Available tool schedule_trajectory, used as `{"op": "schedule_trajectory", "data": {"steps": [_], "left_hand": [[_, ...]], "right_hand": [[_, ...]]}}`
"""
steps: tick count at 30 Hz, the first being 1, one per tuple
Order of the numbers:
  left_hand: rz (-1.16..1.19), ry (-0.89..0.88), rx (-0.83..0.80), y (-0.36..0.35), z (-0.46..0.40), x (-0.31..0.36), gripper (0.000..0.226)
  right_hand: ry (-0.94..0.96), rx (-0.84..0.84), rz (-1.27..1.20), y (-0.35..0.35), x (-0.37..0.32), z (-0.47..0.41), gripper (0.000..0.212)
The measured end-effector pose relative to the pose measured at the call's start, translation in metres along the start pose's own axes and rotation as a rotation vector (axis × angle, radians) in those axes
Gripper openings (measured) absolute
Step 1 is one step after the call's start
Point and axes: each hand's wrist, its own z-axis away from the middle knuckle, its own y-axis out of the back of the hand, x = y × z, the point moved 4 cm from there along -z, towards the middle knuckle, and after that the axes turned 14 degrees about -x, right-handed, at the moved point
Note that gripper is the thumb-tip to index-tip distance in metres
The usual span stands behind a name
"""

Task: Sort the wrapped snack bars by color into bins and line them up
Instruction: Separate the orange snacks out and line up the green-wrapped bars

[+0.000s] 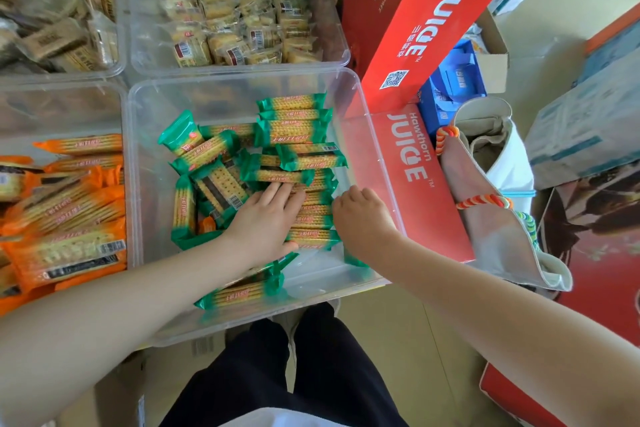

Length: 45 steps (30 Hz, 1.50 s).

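A clear plastic bin in front of me holds several green-wrapped snack bars. Some stand in a row along its right side, others lie loose at the left. My left hand lies flat with straight fingers on the near part of that row of green bars. My right hand sits at the row's right end, fingers bent down against the bars' ends; what its fingertips touch is hidden. One orange bar peeks out among the green ones. The bin at the left holds orange-wrapped bars.
Behind are a bin of clear-wrapped pale biscuits and a bin of brown-wrapped bars. Red juice cartons press against the bin's right wall. A cloth bag and boxes crowd the floor at the right. My legs are below the bin.
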Motion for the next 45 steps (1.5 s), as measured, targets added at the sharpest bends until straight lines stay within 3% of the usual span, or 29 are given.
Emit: {"op": "schedule_trajectory", "data": {"steps": [4,9,13,17,21,23,26,29,32,35,43,45], "left_hand": [[-0.007,0.000,0.009,0.004,0.001,0.004,0.078],[0.044,0.055,0.028,0.004,-0.006,0.017,0.083],[0.208,0.033,-0.025,0.005,-0.017,0.022,0.087],[0.245,-0.100,-0.138,0.009,-0.007,0.006,0.089],[0.202,-0.083,-0.063,0.018,0.019,-0.013,0.055],[0.131,-0.059,-0.139,0.017,0.028,-0.024,0.039],[-0.024,-0.127,-0.349,0.007,0.033,-0.029,0.044],[-0.104,-0.189,-0.368,0.003,0.032,-0.028,0.049],[-0.227,-0.247,-0.355,0.002,0.027,-0.016,0.051],[-0.338,-0.279,-0.443,-0.010,0.017,-0.001,0.055],[-0.279,-0.290,-0.600,-0.008,0.012,-0.007,0.050],[-0.177,-0.292,-0.463,0.003,0.015,-0.014,0.045]], "right_hand": [[-0.037,0.013,-0.230,0.013,0.007,0.024,0.036],[0.190,-0.037,-0.480,0.019,0.017,0.046,0.039],[0.362,-0.067,-0.304,0.016,-0.005,0.038,0.053],[0.370,-0.023,-0.163,0.009,-0.026,0.019,0.042],[0.376,0.091,-0.074,0.008,-0.036,0.011,0.036],[0.370,0.203,-0.013,0.009,-0.037,0.006,0.044],[0.410,0.242,0.043,0.012,-0.033,-0.003,0.069],[0.574,0.159,0.171,0.008,-0.032,-0.008,0.053],[0.566,0.111,0.170,0.010,-0.023,-0.006,0.049],[0.538,0.063,0.151,0.008,-0.021,-0.005,0.048],[0.446,0.075,-0.031,0.006,-0.029,-0.010,0.060],[0.443,0.079,-0.112,0.009,-0.028,-0.010,0.062]]}}
